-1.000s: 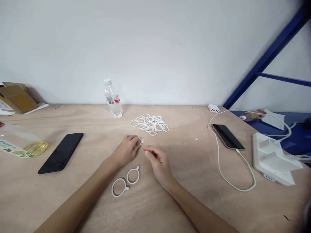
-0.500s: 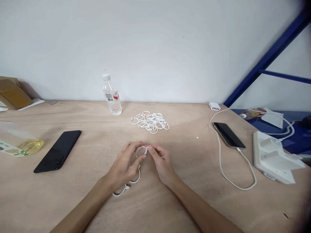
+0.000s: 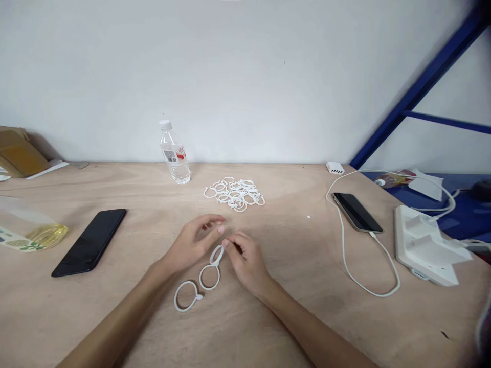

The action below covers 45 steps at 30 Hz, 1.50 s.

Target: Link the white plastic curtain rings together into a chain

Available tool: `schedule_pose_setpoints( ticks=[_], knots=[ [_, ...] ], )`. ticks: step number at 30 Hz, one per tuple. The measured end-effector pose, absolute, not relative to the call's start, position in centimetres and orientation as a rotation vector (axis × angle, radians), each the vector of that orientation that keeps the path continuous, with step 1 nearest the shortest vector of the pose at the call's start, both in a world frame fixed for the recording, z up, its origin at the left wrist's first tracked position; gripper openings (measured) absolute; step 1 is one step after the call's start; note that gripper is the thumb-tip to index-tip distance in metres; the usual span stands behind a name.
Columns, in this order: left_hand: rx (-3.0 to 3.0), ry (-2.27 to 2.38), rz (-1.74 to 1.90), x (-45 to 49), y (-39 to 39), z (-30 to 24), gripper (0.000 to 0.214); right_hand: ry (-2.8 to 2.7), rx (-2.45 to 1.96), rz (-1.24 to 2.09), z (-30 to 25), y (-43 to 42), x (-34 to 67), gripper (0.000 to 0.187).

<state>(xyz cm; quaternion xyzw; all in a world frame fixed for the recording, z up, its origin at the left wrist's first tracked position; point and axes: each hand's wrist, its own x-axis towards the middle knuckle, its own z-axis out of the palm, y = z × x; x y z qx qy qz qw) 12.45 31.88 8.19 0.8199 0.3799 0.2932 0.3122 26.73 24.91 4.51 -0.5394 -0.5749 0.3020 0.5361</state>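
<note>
My right hand pinches the upper end of a white plastic ring between thumb and fingers. That ring tilts above the tabletop, its lower end by the clasp of a second white ring; whether they touch I cannot tell. Up and to the left, my left hand is open, thumb and fingers apart with nothing between them. A third ring with a small knobbed clasp lies nearer to me, below my left hand. Farther back sits a tangled pile of similar white rings.
A water bottle stands behind the pile. On the left are a black phone, a clear bottle of yellow liquid and a cardboard box. To the right, a phone trails a white cable beside a white power strip.
My left hand has let go of the ring and opened. My right hand has drawn the ring slightly down and left, toward the rings lying on the table.
</note>
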Motion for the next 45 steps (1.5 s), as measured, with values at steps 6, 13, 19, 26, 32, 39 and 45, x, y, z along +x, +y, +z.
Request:
schedule_pose_setpoints(
  ticks=[6, 13, 19, 26, 32, 39, 45],
  knots=[
    [2.567, 1.033, 0.757, 17.1, 37.0, 6.5, 0.027, -1.424, -1.291, 0.755, 4.6, 24.7, 26.3, 0.017],
    [2.55, 1.102, 0.911, 19.6, 39.5, 6.3, 0.019, -1.361, -1.318, 0.731, 4.4, 24.7, 26.5, 0.016],
    [2.384, 1.278, 1.104, 18.3, 40.3, 7.8, 0.034, -1.336, -1.307, 0.728, 4.4, 24.8, 26.6, 0.017],
    [2.241, 1.338, 1.124, 18.1, 40.5, 7.2, 0.035, -1.329, -1.322, 0.715, 4.4, 25.0, 26.6, 0.015],
    [2.186, 1.392, 1.089, 17.8, 40.7, 7.1, 0.035, -1.335, -1.327, 0.724, 4.4, 25.0, 26.6, 0.015],
    [2.461, 1.109, 1.09, 16.9, 38.9, 6.8, 0.021, -1.322, -1.325, 0.731, 4.5, 25.0, 26.6, 0.014],
    [3.014, 0.636, 0.85, 15.9, 36.8, 5.4, 0.021, -1.321, -1.322, 0.715, 4.4, 25.1, 26.5, 0.013]
  ],
)
